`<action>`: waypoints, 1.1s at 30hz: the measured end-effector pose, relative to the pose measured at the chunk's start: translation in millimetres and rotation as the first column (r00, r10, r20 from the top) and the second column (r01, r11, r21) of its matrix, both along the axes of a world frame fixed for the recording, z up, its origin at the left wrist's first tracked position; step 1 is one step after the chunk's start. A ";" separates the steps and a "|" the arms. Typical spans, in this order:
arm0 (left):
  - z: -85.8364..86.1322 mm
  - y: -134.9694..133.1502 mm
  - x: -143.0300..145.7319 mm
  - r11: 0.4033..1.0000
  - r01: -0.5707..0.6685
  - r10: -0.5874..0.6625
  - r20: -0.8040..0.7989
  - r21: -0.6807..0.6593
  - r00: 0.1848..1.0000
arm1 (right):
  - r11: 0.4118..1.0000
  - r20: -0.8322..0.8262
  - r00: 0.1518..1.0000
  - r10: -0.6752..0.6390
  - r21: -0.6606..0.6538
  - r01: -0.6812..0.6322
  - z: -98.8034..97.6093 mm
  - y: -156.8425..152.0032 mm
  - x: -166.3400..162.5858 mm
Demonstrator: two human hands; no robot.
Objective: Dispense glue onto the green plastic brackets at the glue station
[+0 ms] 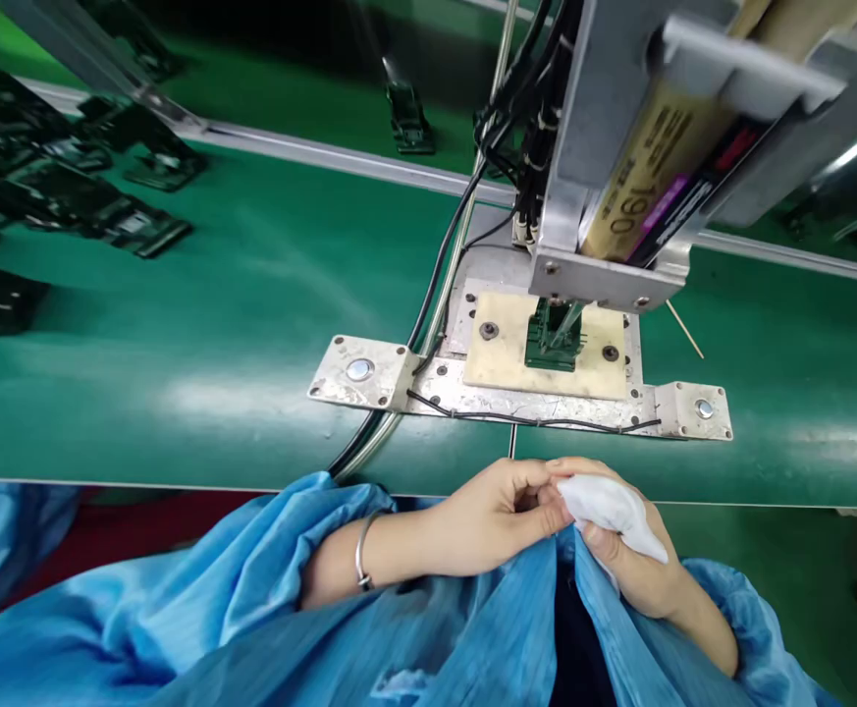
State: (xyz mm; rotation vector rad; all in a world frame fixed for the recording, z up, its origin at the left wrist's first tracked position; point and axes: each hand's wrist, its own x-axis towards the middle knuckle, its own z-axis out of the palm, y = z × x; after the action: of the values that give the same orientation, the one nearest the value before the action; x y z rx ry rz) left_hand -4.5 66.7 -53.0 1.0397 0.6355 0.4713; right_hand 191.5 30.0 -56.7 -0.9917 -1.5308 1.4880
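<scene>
My right hand point(645, 565) is closed around a crumpled white cloth point(612, 511) at the table's front edge. My left hand point(498, 516) meets it from the left, fingers curled and thumb and fingertips pinched at the cloth's near end. Beyond both hands stands a metal dispensing machine point(609, 280) with a gold tube point(641, 162) clamped in it. Beneath its nozzle, a dark green plastic part point(553, 339) sits on a cream-coloured fixture plate point(502, 358). Neither hand touches the machine.
Metal button brackets flank the fixture, with a left button point(359, 370) and a right button point(704, 408). Black cables point(435, 285) run down the machine's left side to the front edge. Dark parts point(96, 201) lie piled at far left. A thin wooden stick point(684, 329) lies right of the machine.
</scene>
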 end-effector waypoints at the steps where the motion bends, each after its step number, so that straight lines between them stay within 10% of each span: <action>1: 0.5 0.5 0.8 1.000 0.010 -0.010 0.002 -0.015 1.000 | 1.000 -0.013 1.000 0.017 -0.007 -0.018 0.3 0.3 -1.2; 6: -1.2 0.9 1.0 1.000 0.003 -0.002 -0.073 0.015 0.997 | 0.991 0.006 0.998 -0.063 -0.115 0.064 2.6 -7.1 -4.8; 10: -0.5 -0.3 -5.1 0.956 -0.093 0.146 -0.173 0.279 0.974 | 0.799 -0.059 0.801 -0.596 -0.135 0.585 10.5 1.4 14.1; 14: 13.0 4.4 -26.5 0.579 -0.233 0.452 -0.070 0.781 0.889 | 0.297 -0.337 0.351 -0.874 0.203 0.933 6.6 31.9 66.2; 16: 20.5 11.1 -43.9 0.293 -0.295 0.598 0.067 0.909 0.799 | 0.172 -0.418 0.267 -0.869 0.250 0.953 -3.4 44.7 91.8; 19: 21.6 27.0 -74.0 -0.015 -0.386 0.874 0.199 0.922 0.442 | 0.194 -0.377 0.246 -0.893 0.172 0.966 -20.5 53.0 110.6; 22: 6.4 46.3 -100.6 -0.072 -0.497 0.978 0.160 0.865 0.136 | 0.236 -0.284 0.260 -0.923 0.116 0.965 -30.3 53.6 107.5; 27: -24.4 63.4 -120.4 -0.067 -0.584 0.981 0.161 0.809 0.110 | 0.271 -0.181 0.299 -0.937 0.161 0.949 -29.2 54.1 94.9; 33: -18.4 58.3 -112.6 0.032 -0.532 0.992 0.039 0.846 0.123 | 0.258 -0.125 0.278 -0.953 0.153 0.954 -26.5 52.2 90.8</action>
State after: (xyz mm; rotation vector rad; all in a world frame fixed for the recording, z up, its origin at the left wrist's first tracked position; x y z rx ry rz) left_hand -117.1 125.0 -71.4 1.4788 1.8687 1.6704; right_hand 282.3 82.2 -83.2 -1.4040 -0.6672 0.3886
